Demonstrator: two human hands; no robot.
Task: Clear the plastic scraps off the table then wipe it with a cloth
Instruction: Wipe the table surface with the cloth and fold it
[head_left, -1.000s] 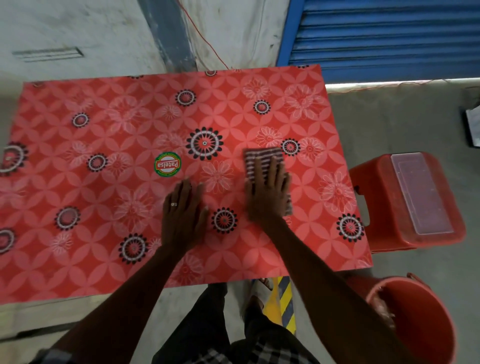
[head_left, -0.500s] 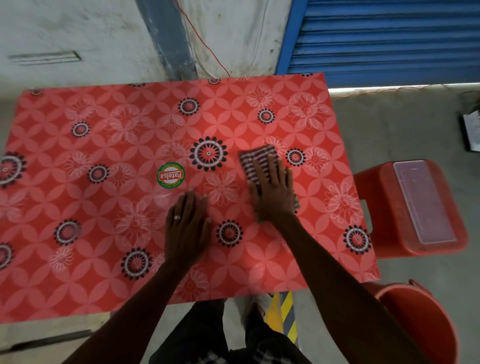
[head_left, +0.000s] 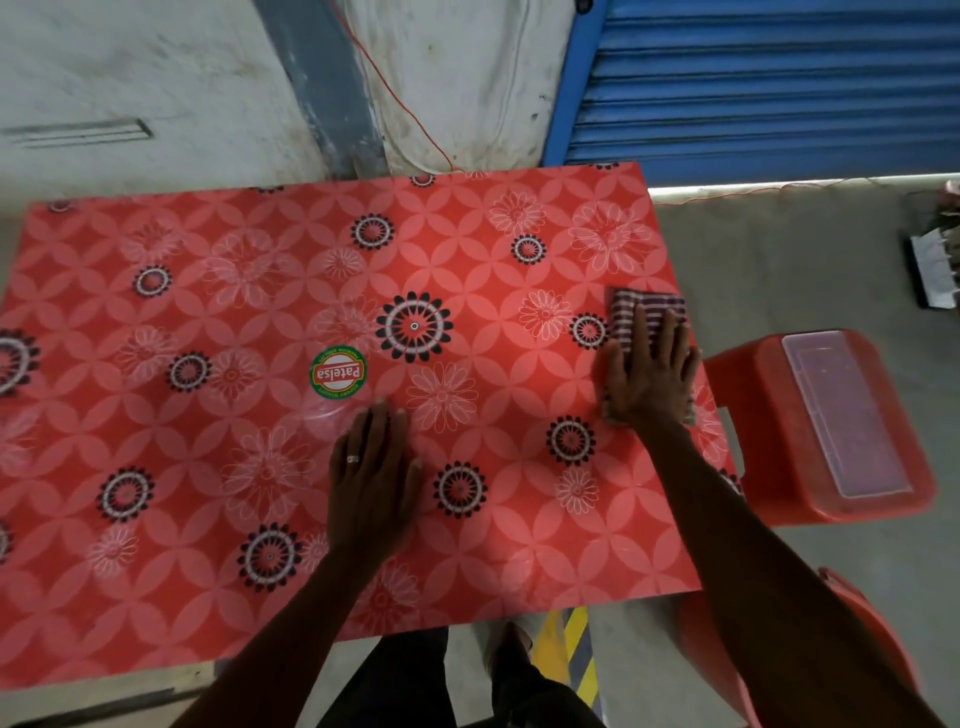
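— Looking down, what takes up most of the view?

— A red table (head_left: 208, 467) with a flower pattern, black-and-white rosettes scattered over it. Behind it stand a pale wall and a blue shutter (head_left: 753, 78).

— And off the table?

— On the right, a red stool (head_left: 769, 441) with a clear lidded box (head_left: 841, 415) lying on its seat. Below that, a red bucket (head_left: 872, 649) shows past the right forearm, near the table's near right corner.

— Where are the hands?

— Both lie on the tabletop, well apart. The left hand (head_left: 371, 483) rests flat near the middle, palm down, fingers straight and close together, holding nothing. The right hand (head_left: 649, 379) sits at the right edge, fingers straight and slightly spread, pressing down on the cloth (head_left: 631, 317).

— So where exactly is the cloth?

— At the table's right edge, under the right palm. It is striped, dark and white, and its far end sticks out beyond the fingertips.

— Anything smaller?

— A round green-rimmed sticker (head_left: 338, 372) on the table, just beyond the left fingertips, and a ring (head_left: 352, 459) on a left finger.
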